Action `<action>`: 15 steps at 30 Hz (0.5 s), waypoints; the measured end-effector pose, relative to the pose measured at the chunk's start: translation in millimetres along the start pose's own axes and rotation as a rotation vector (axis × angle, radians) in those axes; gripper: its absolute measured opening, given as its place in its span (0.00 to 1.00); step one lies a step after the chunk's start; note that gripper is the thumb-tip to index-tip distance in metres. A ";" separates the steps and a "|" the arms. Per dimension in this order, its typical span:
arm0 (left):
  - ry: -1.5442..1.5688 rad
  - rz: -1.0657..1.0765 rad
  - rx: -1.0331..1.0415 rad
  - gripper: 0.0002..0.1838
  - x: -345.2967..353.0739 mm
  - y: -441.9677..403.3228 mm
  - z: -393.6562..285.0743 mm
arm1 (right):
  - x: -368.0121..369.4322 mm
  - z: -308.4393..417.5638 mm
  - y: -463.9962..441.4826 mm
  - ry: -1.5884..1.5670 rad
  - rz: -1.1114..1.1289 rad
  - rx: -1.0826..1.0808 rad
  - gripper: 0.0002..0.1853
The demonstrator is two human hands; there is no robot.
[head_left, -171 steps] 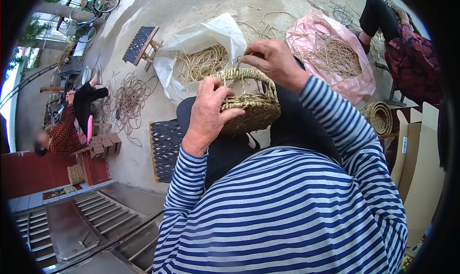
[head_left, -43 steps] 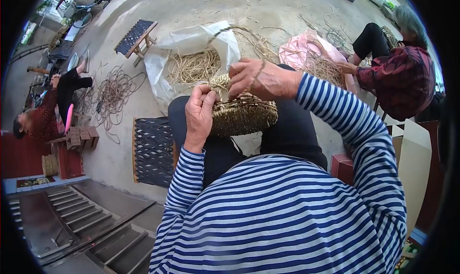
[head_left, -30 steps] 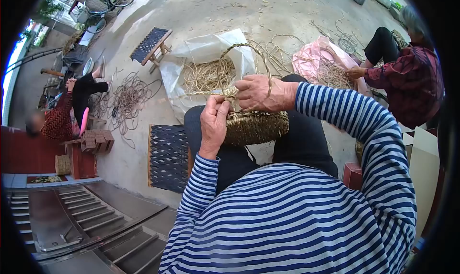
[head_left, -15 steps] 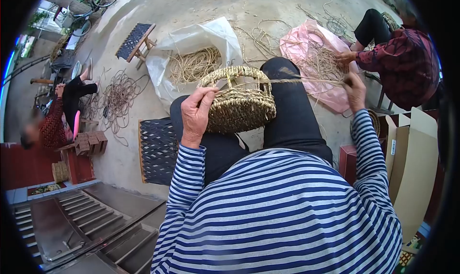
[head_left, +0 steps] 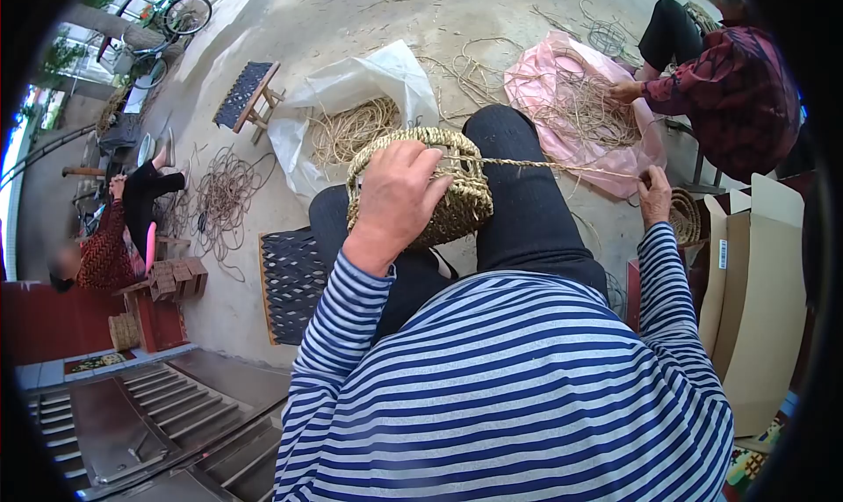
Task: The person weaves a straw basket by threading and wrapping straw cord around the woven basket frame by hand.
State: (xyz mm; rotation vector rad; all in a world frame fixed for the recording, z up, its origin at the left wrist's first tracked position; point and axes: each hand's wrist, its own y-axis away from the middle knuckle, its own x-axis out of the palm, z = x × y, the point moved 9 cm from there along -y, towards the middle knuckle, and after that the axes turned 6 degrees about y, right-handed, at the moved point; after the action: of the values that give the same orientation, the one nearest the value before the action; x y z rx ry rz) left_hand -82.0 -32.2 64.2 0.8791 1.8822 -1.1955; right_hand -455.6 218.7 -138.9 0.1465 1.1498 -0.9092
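A small woven basket (head_left: 457, 208) with a thick wrapped rim or handle band rests between my knees, tilted so that its dark woven side faces me. My left hand (head_left: 397, 195) is closed over its left part and covers much of it. From the basket a twisted straw cord (head_left: 536, 164) runs taut to the right, across my right knee. Its far end is pinched in my right hand (head_left: 652, 195), held out to the right near the pink bag (head_left: 632, 181). What the left fingertips press on inside the basket is hidden.
Beyond my knees lies a white plastic bag (head_left: 294, 137) of straw cord. A woven-top stool (head_left: 246, 93) stands behind it, another seat (head_left: 303, 287) at my left. One person (head_left: 738, 98) reaches into the pink bag; another person (head_left: 105, 247) sits at left. Cardboard (head_left: 760, 300) stands at right.
After working close together at the basket, my hands are apart, with the cord drawn out right. Since half a second ago, my left hand has moved further over the basket and my right hand slightly lower.
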 end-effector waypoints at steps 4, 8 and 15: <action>0.019 0.069 -0.127 0.09 17.7 -6.4 8.7 | 13.5 -29.2 34.0 0.072 0.046 0.090 0.09; 0.156 0.001 -0.251 0.07 13.2 -4.9 23.4 | 60.4 -49.4 64.2 -0.261 0.193 0.351 0.10; 0.749 -0.220 -0.547 0.06 -8.1 39.5 77.4 | 31.7 144.7 -38.0 -0.840 0.093 -0.008 0.08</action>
State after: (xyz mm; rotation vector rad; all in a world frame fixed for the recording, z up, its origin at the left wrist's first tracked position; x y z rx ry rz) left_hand -28.3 -92.1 30.5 0.8803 2.7766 -0.4015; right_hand -373.8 99.7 -88.7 -0.1803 0.3609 -0.7631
